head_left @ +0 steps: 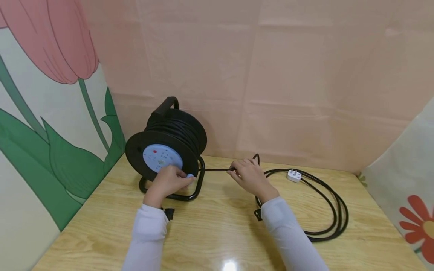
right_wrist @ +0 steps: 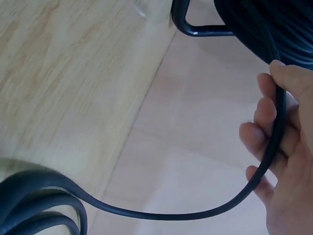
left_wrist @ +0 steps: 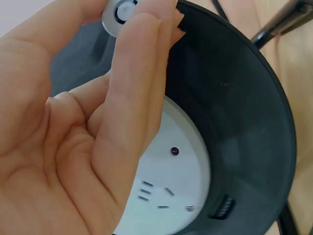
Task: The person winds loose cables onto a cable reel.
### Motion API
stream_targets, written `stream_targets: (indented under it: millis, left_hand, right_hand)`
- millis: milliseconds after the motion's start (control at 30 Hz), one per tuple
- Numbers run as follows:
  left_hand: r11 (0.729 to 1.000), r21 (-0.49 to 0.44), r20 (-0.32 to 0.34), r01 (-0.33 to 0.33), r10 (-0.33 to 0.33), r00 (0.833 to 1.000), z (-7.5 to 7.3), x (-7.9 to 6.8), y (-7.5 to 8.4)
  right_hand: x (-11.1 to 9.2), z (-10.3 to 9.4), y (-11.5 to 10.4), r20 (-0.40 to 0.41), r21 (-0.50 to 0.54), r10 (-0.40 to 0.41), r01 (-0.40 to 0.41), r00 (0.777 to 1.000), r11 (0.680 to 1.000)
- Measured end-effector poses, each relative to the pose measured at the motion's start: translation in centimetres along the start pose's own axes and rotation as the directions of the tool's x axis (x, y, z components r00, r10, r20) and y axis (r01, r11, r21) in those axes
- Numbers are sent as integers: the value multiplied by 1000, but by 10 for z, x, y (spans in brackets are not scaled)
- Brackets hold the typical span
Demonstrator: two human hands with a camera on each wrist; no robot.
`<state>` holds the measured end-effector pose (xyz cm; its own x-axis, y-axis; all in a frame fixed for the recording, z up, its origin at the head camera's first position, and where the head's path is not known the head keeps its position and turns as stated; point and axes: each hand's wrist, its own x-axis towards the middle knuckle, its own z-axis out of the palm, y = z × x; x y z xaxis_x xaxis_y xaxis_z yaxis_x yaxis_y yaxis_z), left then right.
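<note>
A black cable reel [head_left: 135, 145] with a pale socket panel [head_left: 162, 156] stands on the left of the table, wound with black cable [head_left: 174, 131]. My left hand [head_left: 169, 180] is at the lower right of its front disc and pinches a small round winding knob [head_left: 190, 175]. The left wrist view shows this knob [left_wrist: 117, 19] between thumb and fingers, above the panel [left_wrist: 171, 196]. My right hand [head_left: 251, 176] grips the cable [head_left: 217, 170] where it runs taut from the reel. In the right wrist view the cable [right_wrist: 279, 117] passes between thumb and curled fingers, then droops away.
Loose cable loops [head_left: 339, 210] lie on the table [head_left: 210, 233] at the right, with a white plug [head_left: 294, 175] at the end. The reel's tubular stand [head_left: 190, 197] rests on the wood. A pink-beige backdrop [head_left: 288, 75] rises behind the table.
</note>
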<state>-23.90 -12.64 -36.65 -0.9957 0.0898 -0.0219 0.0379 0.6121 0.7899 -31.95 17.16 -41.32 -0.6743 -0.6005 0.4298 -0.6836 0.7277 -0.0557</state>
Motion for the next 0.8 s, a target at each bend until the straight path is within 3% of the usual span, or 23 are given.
stream_targets:
  millis: [167,333,567,800]
  left_hand:
    - [997,-56,50,45,-42,998,-1,1,-7]
    - [996,-55,88,73,-68,994,-1,2,-12]
    - [995,-60,119,86,-78,990,-3,5,-20]
    - [994,-66,140,85,-75,987,-5,6,-29]
  right_hand:
    - [4,1,-4,-2,10,8,-8,1000,1000]
    - [6,8,-6,17,6,5,-5,1000,1000]
    - [10,18,-4,-33,13,-1,2,999,1000]
    - [15,28,-7,13,7,41,-41,999,999]
